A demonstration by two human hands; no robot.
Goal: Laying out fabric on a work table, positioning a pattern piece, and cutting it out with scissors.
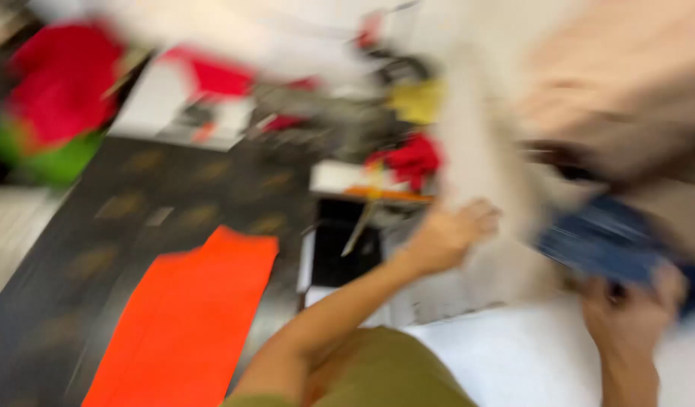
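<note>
The whole view is heavily blurred by motion. My left hand (449,235) is raised at the centre right, fingers curled against a pale cloth (483,166) that hangs down beside it. My right hand (632,316) is at the lower right, closed around the edge of a dark blue fabric (604,241). Whether my left hand grips the pale cloth or only touches it is unclear.
An orange cloth (185,316) lies on a dark patterned surface (121,218) at the left. Red fabric (61,79) and green fabric (61,162) sit at the upper left. More red cloth (411,160), yellow cloth (419,102) and a white table edge (513,362) are nearby.
</note>
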